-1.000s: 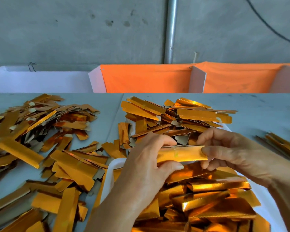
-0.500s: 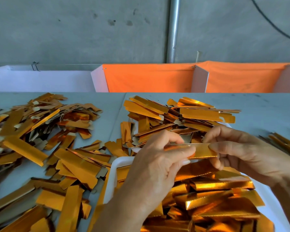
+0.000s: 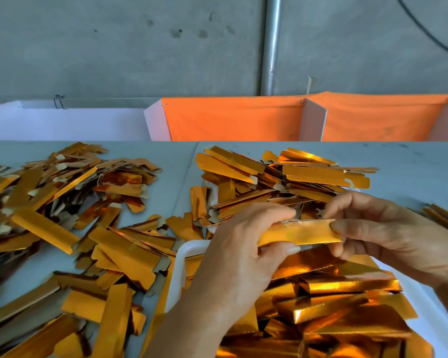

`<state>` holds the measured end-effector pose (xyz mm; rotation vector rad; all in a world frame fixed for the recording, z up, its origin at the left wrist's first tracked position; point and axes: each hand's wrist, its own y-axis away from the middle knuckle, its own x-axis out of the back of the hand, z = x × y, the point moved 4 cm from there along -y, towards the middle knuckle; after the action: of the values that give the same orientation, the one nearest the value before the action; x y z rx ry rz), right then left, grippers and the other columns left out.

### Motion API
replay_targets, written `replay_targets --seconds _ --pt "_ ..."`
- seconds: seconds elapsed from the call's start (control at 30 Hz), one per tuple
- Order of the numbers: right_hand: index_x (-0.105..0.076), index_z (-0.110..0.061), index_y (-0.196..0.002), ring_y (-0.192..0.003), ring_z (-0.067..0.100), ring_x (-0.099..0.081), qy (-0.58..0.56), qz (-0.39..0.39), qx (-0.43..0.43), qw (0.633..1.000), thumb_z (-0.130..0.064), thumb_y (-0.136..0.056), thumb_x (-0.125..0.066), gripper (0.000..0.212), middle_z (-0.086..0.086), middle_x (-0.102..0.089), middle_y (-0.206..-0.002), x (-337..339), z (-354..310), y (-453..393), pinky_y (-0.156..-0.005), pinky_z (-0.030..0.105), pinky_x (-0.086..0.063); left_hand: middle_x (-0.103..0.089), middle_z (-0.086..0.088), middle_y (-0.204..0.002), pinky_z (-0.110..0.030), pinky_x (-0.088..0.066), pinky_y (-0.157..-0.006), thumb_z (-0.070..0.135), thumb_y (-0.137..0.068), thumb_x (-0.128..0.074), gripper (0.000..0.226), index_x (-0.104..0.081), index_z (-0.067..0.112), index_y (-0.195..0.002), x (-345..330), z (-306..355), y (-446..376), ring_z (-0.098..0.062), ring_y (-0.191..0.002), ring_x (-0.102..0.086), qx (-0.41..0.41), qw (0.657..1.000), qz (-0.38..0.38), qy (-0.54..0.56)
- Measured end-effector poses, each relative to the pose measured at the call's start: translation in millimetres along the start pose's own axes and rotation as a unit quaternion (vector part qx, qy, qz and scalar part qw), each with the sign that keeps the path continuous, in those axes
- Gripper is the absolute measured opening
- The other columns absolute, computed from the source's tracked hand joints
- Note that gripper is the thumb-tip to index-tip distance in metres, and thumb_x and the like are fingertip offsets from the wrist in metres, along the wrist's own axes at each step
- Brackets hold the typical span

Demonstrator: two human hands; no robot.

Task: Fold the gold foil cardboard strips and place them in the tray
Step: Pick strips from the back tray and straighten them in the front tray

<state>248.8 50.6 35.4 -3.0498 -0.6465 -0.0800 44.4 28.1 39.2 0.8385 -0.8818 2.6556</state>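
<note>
Filling the near foreground: white tray (image 3: 177,275), heaped with folded strips (image 3: 347,288), parked right under the hands so a finished piece can simply be dropped in.

Just above that heap, held level over the tray: one gold foil strip (image 3: 299,232), spanning between both hands. Left hand (image 3: 243,254) pinching its left end, thumb beneath and fingers curled over the top edge; right hand (image 3: 388,236) pinching the right end the same way. Gripped at both ends, hands apart by the strip's length — probably to keep it taut and straight while the long edge gets creased. Fold seemingly under way, not yet released.

Beyond the hands: stack of flat strips (image 3: 295,171) piled on the tray's far end, close at hand for the next pick. Off to the left, loose strips (image 3: 62,202) scattered over the grey table (image 3: 179,161) — likely unfolded stock, well apart from the finished ones.

Farthest back: orange cloth (image 3: 230,120) on white dividers, then a concrete wall with a metal pipe (image 3: 272,45).
</note>
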Motion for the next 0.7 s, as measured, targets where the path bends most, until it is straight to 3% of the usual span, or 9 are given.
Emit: replay_targets --seconds 0.2,0.3,0.37,0.47,0.57,0.7 --pt "-0.070 -0.015 -0.088 -0.072 0.025 -0.069 0.077 0.020 0.024 0.997 -0.051 -0.049 -0.090 0.057 0.016 -0.068 -0.079 3 -2 0 -0.064 0.025 -0.057 -0.059 0.022 -0.110 -0.013 -0.045 -0.086 0.020 -0.085 -0.068 0.022 -0.068 0.029 -0.104 -1 0 -1 0.007 -0.109 -0.049 0.012 0.999 0.003 0.035" --pt "-0.069 -0.016 -0.089 -0.076 0.028 -0.070 0.102 0.006 0.027 0.994 -0.053 -0.052 -0.088 0.055 0.018 -0.068 -0.081 5 -1 2 -0.064 0.025 -0.057 -0.060 0.020 -0.107 -0.015 -0.045 -0.085 0.017 -0.085 -0.067 0.022 -0.069 0.029 -0.103 -1 -2 0 0.006 -0.107 -0.051 0.018 0.999 0.001 0.027" --pt "-0.068 -0.015 -0.090 -0.078 0.030 -0.070 0.104 0.009 0.037 0.994 -0.051 -0.055 -0.088 0.054 0.020 -0.068 -0.082 10 -1 3 -0.064 0.026 -0.057 -0.057 0.023 -0.110 -0.012 -0.046 -0.082 0.025 -0.084 -0.069 0.029 -0.064 0.035 -0.111 -1 -2 1 0.008 -0.108 -0.049 0.029 0.998 -0.005 0.051" --pt "-0.067 -0.011 -0.094 -0.073 0.032 -0.069 0.094 0.017 0.048 0.994 -0.046 -0.061 -0.088 0.052 0.021 -0.065 -0.084 23 0 7 -0.061 0.029 -0.057 -0.055 0.028 -0.111 -0.007 -0.045 -0.078 0.057 -0.073 -0.068 0.052 -0.048 0.049 -0.120 -4 -4 2 0.015 -0.106 -0.047 0.057 0.996 -0.025 0.068" --pt "-0.064 -0.009 -0.098 -0.068 0.033 -0.068 0.080 -0.037 -0.005 0.996 -0.033 -0.076 -0.083 0.038 0.022 -0.065 -0.078 32 9 11 -0.059 0.031 -0.057 -0.056 0.029 -0.106 0.000 -0.041 -0.077 0.073 -0.077 -0.048 0.051 -0.049 0.045 -0.120 -4 -2 0 0.018 -0.103 -0.047 0.048 0.998 -0.014 0.038" --pt "-0.060 -0.012 -0.104 -0.067 0.030 -0.070 0.084 -0.111 -0.128 0.982 -0.028 -0.088 -0.072 0.025 0.015 -0.067 -0.077 35 27 15 -0.057 0.030 -0.056 -0.057 0.029 -0.091 0.001 -0.037 -0.075 0.067 -0.078 -0.032 0.049 -0.058 0.037 -0.106 1 -4 -1 0.020 -0.097 -0.048 0.058 0.997 0.031 0.036"
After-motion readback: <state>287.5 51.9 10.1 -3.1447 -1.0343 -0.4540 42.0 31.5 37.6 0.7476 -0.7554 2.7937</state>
